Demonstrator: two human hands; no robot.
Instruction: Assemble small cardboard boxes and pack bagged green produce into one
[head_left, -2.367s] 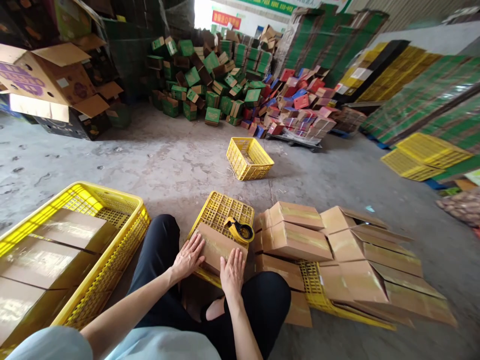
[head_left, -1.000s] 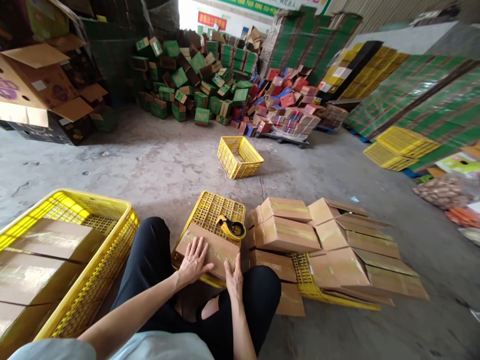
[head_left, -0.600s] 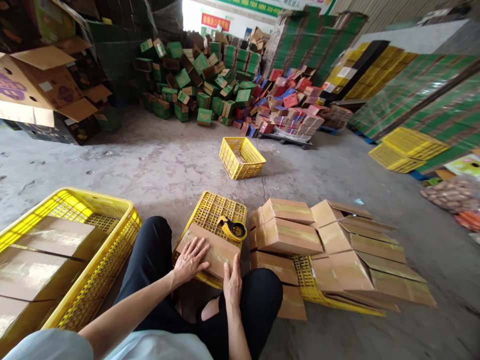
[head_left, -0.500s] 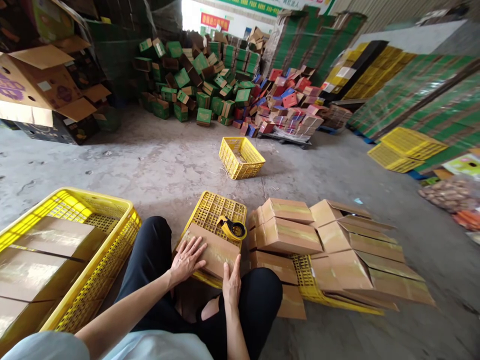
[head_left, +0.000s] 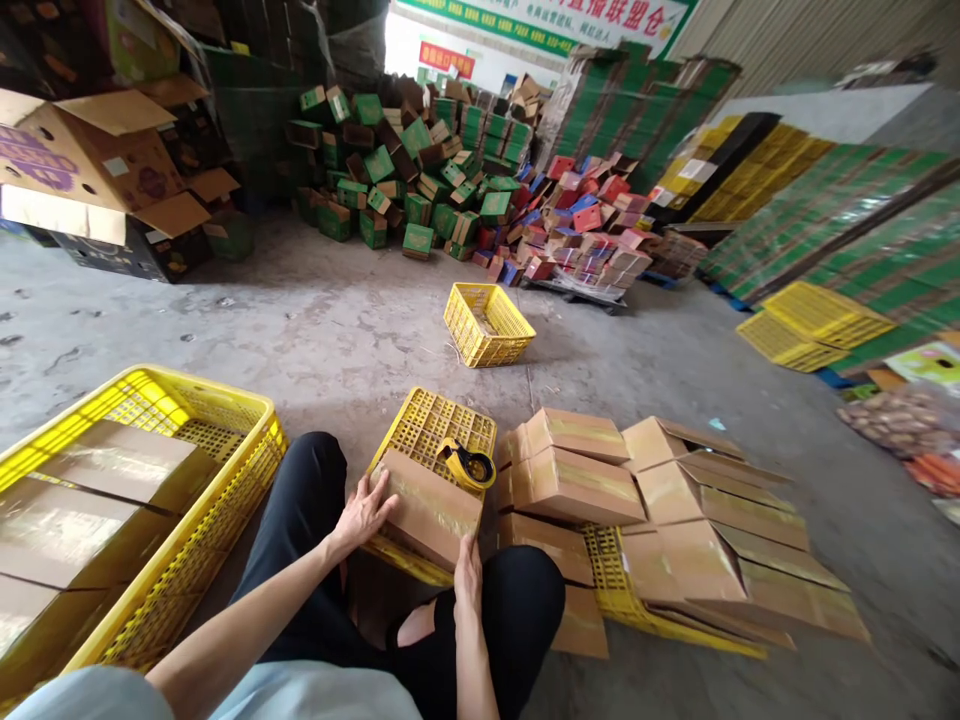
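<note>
A taped cardboard box (head_left: 431, 512) lies on an upturned yellow plastic crate (head_left: 418, 424) between my knees. My left hand (head_left: 365, 514) grips the box's left end, thumb and fingers around its edge. At the opposite end, my right hand (head_left: 468, 574) presses on the side, its fingers close together near the upper edge. The two hands hold the box between them. Just behind the box, a yellow and black tape dispenser (head_left: 466, 465) rests on the crate, touched by neither hand.
To my left stands a large yellow crate (head_left: 279, 440) with several taped boxes (head_left: 124, 465) inside. Folded cardboard boxes (head_left: 682, 560) are stacked at my right on another yellow crate (head_left: 607, 560). A small yellow basket (head_left: 491, 345) sits ahead, before heaped green cartons (head_left: 416, 240).
My left hand has slid from the top of the box to its left end. My right hand has moved down slightly and closed against the right side. The view has tilted up a little.
</note>
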